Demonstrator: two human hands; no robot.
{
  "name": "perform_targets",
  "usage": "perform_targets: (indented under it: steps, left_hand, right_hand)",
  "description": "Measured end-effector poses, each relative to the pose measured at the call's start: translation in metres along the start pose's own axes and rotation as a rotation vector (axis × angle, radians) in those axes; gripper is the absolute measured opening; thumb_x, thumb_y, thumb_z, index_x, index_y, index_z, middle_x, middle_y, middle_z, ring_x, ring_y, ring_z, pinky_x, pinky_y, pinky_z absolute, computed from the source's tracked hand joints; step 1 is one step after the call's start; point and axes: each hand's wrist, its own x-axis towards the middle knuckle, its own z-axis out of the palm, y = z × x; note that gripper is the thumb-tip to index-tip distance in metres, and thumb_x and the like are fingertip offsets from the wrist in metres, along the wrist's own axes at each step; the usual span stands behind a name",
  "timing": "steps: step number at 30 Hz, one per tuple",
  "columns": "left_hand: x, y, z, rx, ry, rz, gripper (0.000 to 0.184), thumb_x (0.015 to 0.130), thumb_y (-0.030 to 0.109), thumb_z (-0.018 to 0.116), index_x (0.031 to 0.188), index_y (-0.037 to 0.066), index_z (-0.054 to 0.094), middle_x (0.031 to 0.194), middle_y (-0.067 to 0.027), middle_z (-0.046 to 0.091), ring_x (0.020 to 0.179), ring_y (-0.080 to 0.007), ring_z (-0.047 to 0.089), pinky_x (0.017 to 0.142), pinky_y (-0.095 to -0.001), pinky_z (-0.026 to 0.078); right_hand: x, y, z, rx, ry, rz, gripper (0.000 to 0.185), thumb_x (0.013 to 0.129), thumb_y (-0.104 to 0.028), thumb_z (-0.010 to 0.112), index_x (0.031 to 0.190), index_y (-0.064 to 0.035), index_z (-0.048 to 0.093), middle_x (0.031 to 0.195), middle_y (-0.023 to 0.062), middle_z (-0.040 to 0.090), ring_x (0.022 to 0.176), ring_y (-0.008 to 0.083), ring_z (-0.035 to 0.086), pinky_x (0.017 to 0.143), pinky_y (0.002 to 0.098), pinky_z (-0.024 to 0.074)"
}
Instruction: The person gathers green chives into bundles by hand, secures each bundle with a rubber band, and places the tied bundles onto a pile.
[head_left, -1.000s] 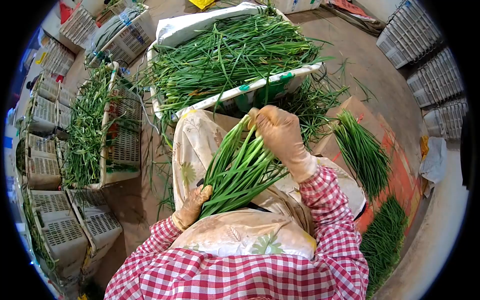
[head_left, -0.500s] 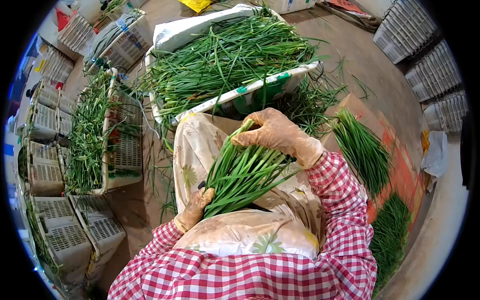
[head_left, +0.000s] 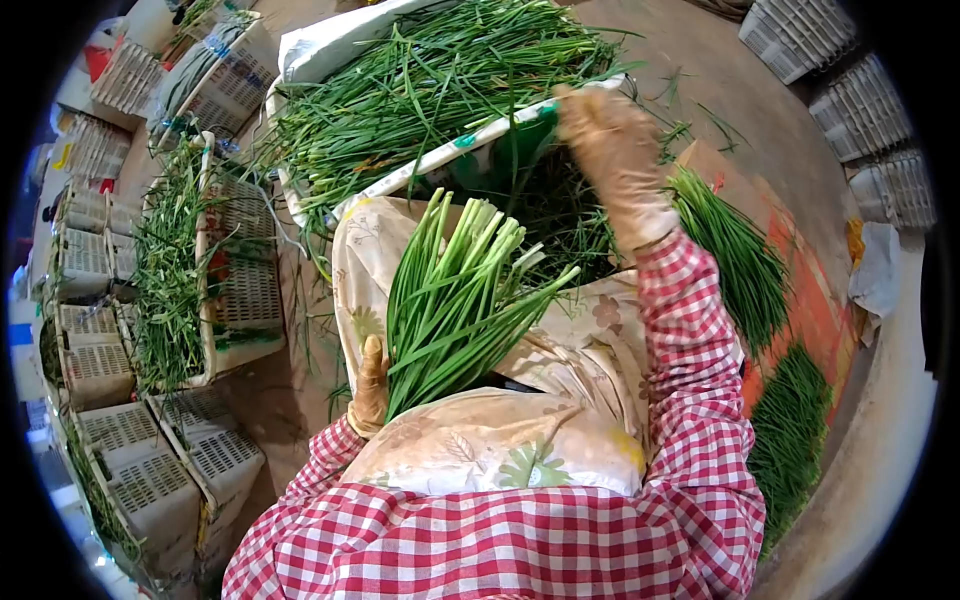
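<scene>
A loose bunch of garlic chives [head_left: 455, 300] leans over my lap, pale cut ends pointing away from me. At its lower left, my gloved left hand [head_left: 370, 395] holds it, thumb upright and fingers hidden behind the leaves. My gloved right hand [head_left: 618, 165] is raised beside the near right corner of a white crate [head_left: 440, 170] heaped with more chives [head_left: 450, 90]. That hand is smeared by motion, and whether anything is in its fingers does not show.
Two neat chive bundles, one farther [head_left: 730, 265] and one nearer [head_left: 790, 445], lie on the right. On the left stands a crate of leafy trimmings [head_left: 240, 270] near other crates [head_left: 135, 470]. Stacked crates [head_left: 800, 35] line the right wall. Loose leaves litter the floor.
My right hand has left the top of the bunch and moved up and right toward the crate's corner. The chives' pale ends are now uncovered. My left hand stays at the bunch.
</scene>
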Motion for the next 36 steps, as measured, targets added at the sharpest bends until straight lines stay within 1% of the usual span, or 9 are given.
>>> perform_targets:
  steps: [2,6,12,20,26,29,31,33,36]
  left_hand:
    - [-0.013,0.016,0.033,-0.007,-0.015,-0.046,0.069,0.085,0.055,0.056,0.133,0.007,0.043,0.125,-0.0096,0.053,0.113,-0.0222,0.053,0.097,-0.0382,0.045]
    - [-0.004,0.006,0.008,0.098,0.079,0.053,0.075,0.082,0.057,0.059,0.134,0.006,0.042,0.124,-0.0103,0.054,0.111,-0.0231,0.054,0.093,-0.0393,0.047]
    - [0.003,0.000,-0.007,-0.234,-0.117,-0.241,0.073,0.081,0.058,0.060,0.129,0.005,0.048,0.122,-0.0110,0.056,0.109,-0.0238,0.056,0.092,-0.0386,0.048]
    - [-0.008,0.010,0.018,-0.005,0.011,-0.002,0.073,0.081,0.059,0.059,0.127,0.003,0.050,0.121,-0.0114,0.057,0.110,-0.0242,0.056,0.093,-0.0383,0.047]
    - [-0.012,0.010,0.015,0.111,0.066,0.091,0.072,0.081,0.059,0.058,0.127,0.003,0.051,0.122,-0.0115,0.057,0.110,-0.0243,0.056,0.094,-0.0382,0.046]
    - [-0.019,0.020,0.025,0.089,-0.062,-0.088,0.072,0.083,0.059,0.056,0.129,0.004,0.048,0.125,-0.0113,0.055,0.111,-0.0242,0.055,0.095,-0.0385,0.045]
    - [-0.021,0.026,0.041,0.122,-0.103,-0.053,0.072,0.083,0.059,0.055,0.129,0.004,0.048,0.126,-0.0119,0.054,0.112,-0.0243,0.054,0.096,-0.0386,0.045]
    - [-0.023,0.028,0.048,0.190,-0.104,0.012,0.072,0.084,0.059,0.054,0.130,0.004,0.047,0.127,-0.0122,0.054,0.113,-0.0243,0.054,0.096,-0.0386,0.044]
    - [-0.019,0.026,0.032,0.145,-0.200,-0.087,0.074,0.085,0.060,0.050,0.132,0.004,0.045,0.128,-0.0126,0.053,0.115,-0.0243,0.053,0.099,-0.0386,0.042]
  right_hand:
    - [0.003,0.028,-0.006,0.104,-0.107,0.228,0.043,0.093,-0.048,0.048,0.081,-0.0082,0.057,0.067,0.0050,0.061,0.054,0.0169,0.058,0.049,0.0341,0.0486]
    - [-0.022,0.015,-0.031,0.935,-0.849,0.366,0.069,0.079,-0.064,0.058,0.113,-0.0034,0.059,0.115,0.0141,0.060,0.104,0.0259,0.059,0.089,0.0403,0.0479]
    - [-0.057,-0.005,-0.021,0.883,-1.330,0.331,0.077,0.073,-0.067,0.063,0.114,-0.0014,0.061,0.097,0.0099,0.065,0.094,0.0202,0.059,0.083,0.0326,0.0455]
    - [-0.049,-0.018,-0.039,0.716,-1.151,0.286,0.027,0.088,-0.028,0.059,0.094,-0.0017,0.064,0.078,0.0033,0.065,0.069,0.0107,0.058,0.061,0.0257,0.0461]
    - [-0.014,0.081,-0.044,0.595,-0.303,0.500,0.025,0.093,-0.029,0.052,0.099,-0.0069,0.062,0.081,0.0045,0.064,0.072,0.0115,0.057,0.063,0.0272,0.0463]
    - [0.003,0.094,-0.051,0.195,-0.067,0.449,0.036,0.093,-0.035,0.052,0.112,-0.0054,0.058,0.091,0.0115,0.066,0.083,0.0186,0.063,0.072,0.0331,0.0494]
    - [-0.005,0.078,-0.026,-0.128,0.159,0.122,0.055,0.090,-0.046,0.053,0.123,-0.0030,0.051,0.109,0.0173,0.063,0.099,0.0263,0.062,0.085,0.0374,0.0485]
    - [-0.013,0.002,-0.047,0.469,-0.438,0.329,0.069,0.083,-0.056,0.058,0.127,-0.0039,0.050,0.122,0.0182,0.057,0.111,0.0309,0.056,0.097,0.0331,0.0428]
    - [-0.033,-0.043,-0.037,0.720,-0.600,0.033,0.040,0.079,-0.046,0.067,0.094,-0.0086,0.069,0.087,0.0103,0.066,0.090,0.0263,0.060,0.079,0.0362,0.0466]
